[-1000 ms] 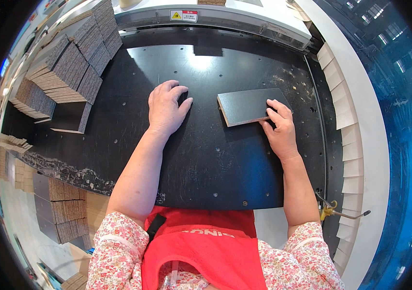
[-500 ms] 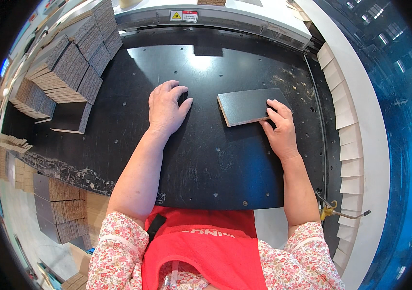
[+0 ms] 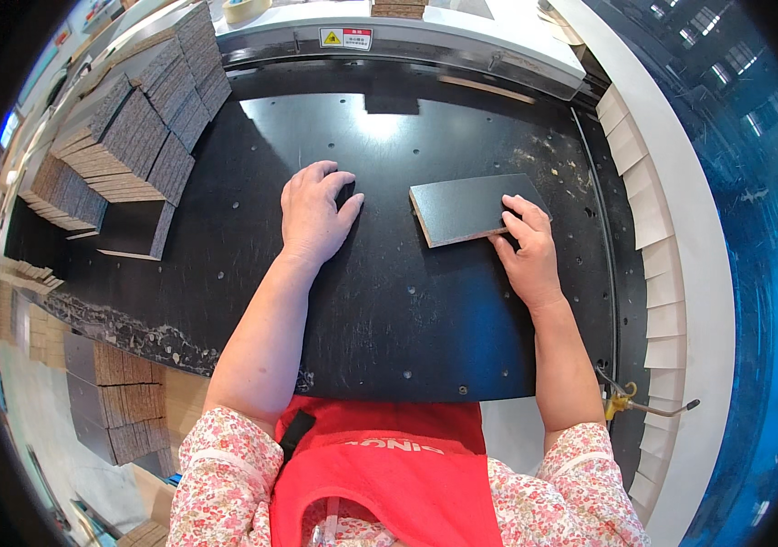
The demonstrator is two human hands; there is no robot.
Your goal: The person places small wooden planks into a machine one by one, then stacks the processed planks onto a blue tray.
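Note:
A dark grey rectangular chipboard piece is right of the middle of a black worktable. My right hand grips its right end, fingers on the top face and thumb at the near edge. Left of the board and apart from it, my left hand rests on the table, palm down, with fingers and thumb apart and nothing in them. At the table's far side, below the machine's front, shows a thin light-brown strip, like a board's edge.
Stacks of cut chipboard pieces stand at the table's far left, and more piles lie lower down. A white machine front spans the back. Along the right run a rail, pleated white flaps and a yellow-handled air gun.
The light-brown strip has appeared at the table's far side, below the machine's front. My hands and the board have hardly moved; the view has shifted slightly.

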